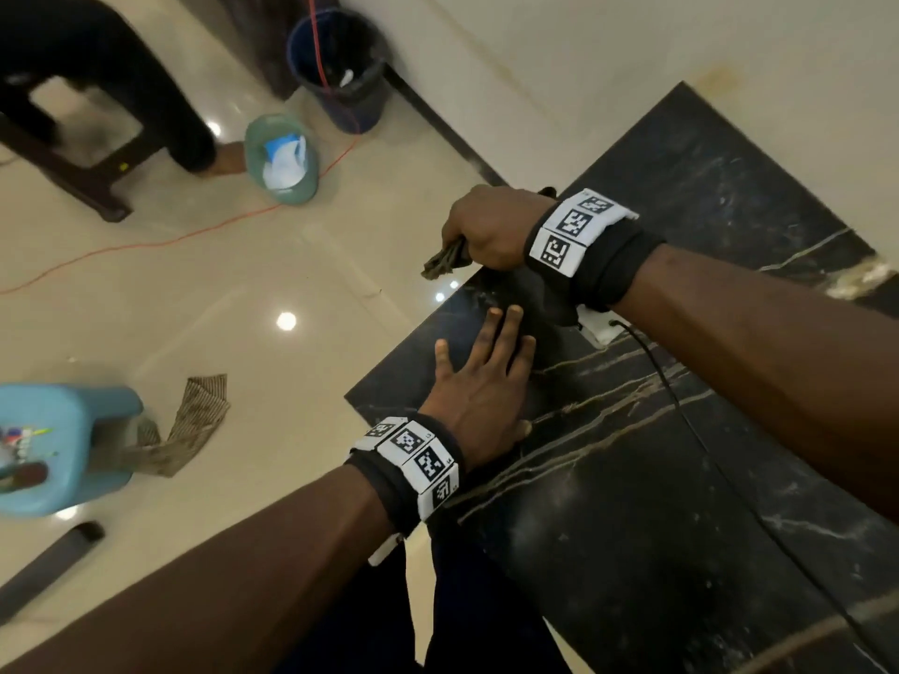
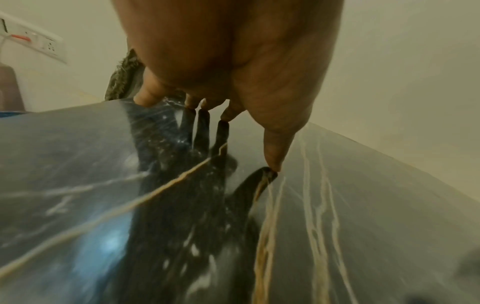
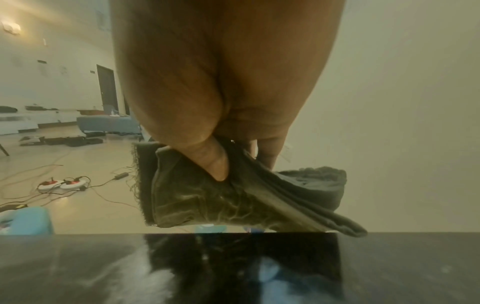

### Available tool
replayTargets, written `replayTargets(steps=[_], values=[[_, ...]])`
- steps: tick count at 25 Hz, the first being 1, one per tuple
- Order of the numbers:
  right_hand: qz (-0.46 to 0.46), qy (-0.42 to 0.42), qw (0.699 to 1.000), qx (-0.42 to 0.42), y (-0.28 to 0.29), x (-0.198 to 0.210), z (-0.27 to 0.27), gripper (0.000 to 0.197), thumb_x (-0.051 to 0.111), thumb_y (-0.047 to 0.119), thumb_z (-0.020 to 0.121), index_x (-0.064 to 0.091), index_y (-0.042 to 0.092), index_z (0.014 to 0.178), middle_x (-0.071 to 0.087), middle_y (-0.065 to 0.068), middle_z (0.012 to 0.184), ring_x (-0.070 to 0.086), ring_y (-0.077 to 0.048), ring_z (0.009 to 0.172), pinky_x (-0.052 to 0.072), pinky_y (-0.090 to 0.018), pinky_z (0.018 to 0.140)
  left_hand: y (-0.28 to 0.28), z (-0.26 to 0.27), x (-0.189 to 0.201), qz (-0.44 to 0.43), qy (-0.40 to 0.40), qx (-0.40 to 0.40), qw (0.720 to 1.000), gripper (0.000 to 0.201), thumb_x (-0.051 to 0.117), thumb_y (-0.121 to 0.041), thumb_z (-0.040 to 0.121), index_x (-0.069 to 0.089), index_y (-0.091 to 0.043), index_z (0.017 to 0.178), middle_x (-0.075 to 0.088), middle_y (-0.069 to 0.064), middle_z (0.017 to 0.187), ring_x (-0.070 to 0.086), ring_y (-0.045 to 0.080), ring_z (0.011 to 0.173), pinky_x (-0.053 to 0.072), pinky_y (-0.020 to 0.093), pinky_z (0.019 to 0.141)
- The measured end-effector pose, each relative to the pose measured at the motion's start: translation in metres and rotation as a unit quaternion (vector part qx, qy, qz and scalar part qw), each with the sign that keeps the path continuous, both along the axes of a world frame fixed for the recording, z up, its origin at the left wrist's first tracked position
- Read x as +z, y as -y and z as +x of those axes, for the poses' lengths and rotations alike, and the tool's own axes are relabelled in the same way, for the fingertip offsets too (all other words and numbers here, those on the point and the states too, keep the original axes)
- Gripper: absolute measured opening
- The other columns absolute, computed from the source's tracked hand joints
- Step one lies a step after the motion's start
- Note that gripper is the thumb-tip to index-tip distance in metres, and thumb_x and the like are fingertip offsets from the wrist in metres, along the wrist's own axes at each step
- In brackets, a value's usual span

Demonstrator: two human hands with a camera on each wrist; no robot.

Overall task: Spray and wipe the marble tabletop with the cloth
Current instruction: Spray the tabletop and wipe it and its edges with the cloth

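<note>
The black marble tabletop point(image 1: 656, 479) with tan veins fills the right of the head view. My right hand point(image 1: 486, 231) grips a bunched dark grey-green cloth point(image 1: 445, 262) at the table's far left edge. In the right wrist view the thumb pinches the cloth point(image 3: 207, 201) just past the tabletop point(image 3: 78, 267) edge. My left hand point(image 1: 481, 377) rests flat on the marble with straight, spread fingers. In the left wrist view its fingertips point(image 2: 272, 162) touch the shiny tabletop point(image 2: 78, 164), and the cloth point(image 2: 122, 82) shows behind them. No spray bottle is in view.
A black cable point(image 1: 705, 445) runs across the marble from my right wrist. On the floor lie a striped rag point(image 1: 189, 425), a blue stool point(image 1: 58, 445), a green bucket point(image 1: 279, 158), a dark bin point(image 1: 340, 65) and an orange cord point(image 1: 146, 243). A wall borders the table's far side.
</note>
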State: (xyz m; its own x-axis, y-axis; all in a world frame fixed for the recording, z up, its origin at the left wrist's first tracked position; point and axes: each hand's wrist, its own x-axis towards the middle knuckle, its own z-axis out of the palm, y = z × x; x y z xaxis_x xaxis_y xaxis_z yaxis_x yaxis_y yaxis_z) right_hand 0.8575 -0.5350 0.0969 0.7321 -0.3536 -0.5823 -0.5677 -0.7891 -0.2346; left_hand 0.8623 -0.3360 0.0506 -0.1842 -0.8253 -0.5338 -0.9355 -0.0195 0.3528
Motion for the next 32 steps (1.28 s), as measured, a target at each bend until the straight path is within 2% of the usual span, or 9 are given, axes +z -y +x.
replayTargets(steps=[4,10,14,17,19,24,26,29,32], values=[[0.005,-0.013,0.999,0.036,-0.059,-0.005,0.020,0.026,0.056,0.017,0.090,0.071,0.019,0.112,0.064,-0.011,0.107,0.063,-0.032,0.093,0.043,-0.033,0.069,-0.059,0.005,0.018,0.022,0.011,0.054,0.998,0.102,0.065,-0.053,0.092,0.002,-0.019,0.165,-0.029,0.004,0.168,-0.026,0.027,0.155,0.012,0.079,0.113],[0.000,-0.041,0.997,0.060,-0.114,-0.012,0.036,0.031,0.052,0.014,0.088,0.073,0.015,0.111,0.069,-0.014,0.106,0.065,-0.034,0.092,0.055,-0.040,0.078,-0.098,0.012,0.002,0.042,-0.001,0.105,0.994,0.111,0.072,-0.048,0.089,-0.001,-0.009,0.164,-0.029,0.009,0.168,-0.024,0.031,0.155,0.031,0.072,0.112],[-0.016,-0.044,0.998,0.050,-0.148,-0.013,0.048,0.031,0.053,0.011,0.085,0.075,0.011,0.108,0.072,-0.015,0.101,0.064,-0.035,0.092,0.050,-0.033,0.074,-0.099,0.008,-0.001,0.057,-0.027,0.112,0.992,0.103,0.071,-0.041,0.091,0.005,-0.013,0.165,-0.014,0.008,0.171,-0.018,0.032,0.157,0.026,0.074,0.113],[0.028,-0.058,0.995,0.079,-0.182,-0.010,0.067,0.034,0.053,0.011,0.087,0.076,0.017,0.111,0.073,-0.010,0.099,0.063,-0.029,0.085,0.048,-0.033,0.070,-0.098,0.011,0.000,0.069,-0.045,0.098,0.992,0.082,0.061,-0.038,0.098,0.016,-0.022,0.165,-0.001,0.007,0.172,-0.008,0.036,0.157,0.019,0.074,0.115],[0.045,-0.063,0.993,0.089,-0.185,-0.008,0.070,0.035,0.053,0.012,0.088,0.075,0.022,0.113,0.072,-0.008,0.098,0.063,-0.027,0.084,0.051,-0.035,0.071,-0.099,0.011,-0.001,0.065,-0.058,0.106,0.990,0.079,0.060,-0.036,0.099,0.017,-0.023,0.164,-0.004,0.008,0.172,-0.011,0.036,0.157,0.016,0.075,0.116],[0.008,-0.093,0.995,0.045,-0.147,-0.001,0.058,0.040,0.052,0.013,0.086,0.074,0.026,0.116,0.073,-0.012,0.108,0.066,-0.031,0.093,0.056,-0.037,0.081,-0.099,0.008,-0.010,0.028,-0.075,0.148,0.986,0.107,0.076,-0.030,0.089,0.003,-0.012,0.165,-0.027,0.006,0.169,-0.027,0.029,0.155,0.018,0.076,0.113],[-0.004,-0.094,0.995,0.037,-0.154,-0.002,0.058,0.040,0.053,0.014,0.086,0.074,0.028,0.116,0.071,-0.013,0.111,0.066,-0.034,0.094,0.057,-0.041,0.083,-0.100,0.006,-0.009,0.035,-0.075,0.149,0.985,0.105,0.076,-0.029,0.089,0.006,-0.013,0.165,-0.026,0.006,0.169,-0.027,0.030,0.155,0.017,0.076,0.113],[0.025,-0.084,0.994,0.061,-0.180,-0.004,0.066,0.043,0.051,0.011,0.085,0.073,0.028,0.118,0.072,-0.011,0.107,0.066,-0.033,0.092,0.058,-0.043,0.082,-0.099,0.007,-0.005,0.056,-0.075,0.126,0.988,0.083,0.069,-0.028,0.094,0.024,-0.020,0.163,-0.014,0.007,0.171,-0.020,0.034,0.156,0.012,0.077,0.114],[0.043,-0.082,0.990,0.106,-0.183,0.000,0.072,0.044,0.050,0.006,0.087,0.072,0.025,0.121,0.072,-0.010,0.109,0.066,-0.031,0.095,0.057,-0.044,0.083,-0.103,0.009,-0.005,0.042,-0.079,0.124,0.988,0.082,0.065,-0.027,0.095,0.020,-0.022,0.163,-0.010,0.008,0.172,-0.019,0.034,0.156,0.011,0.076,0.115]])
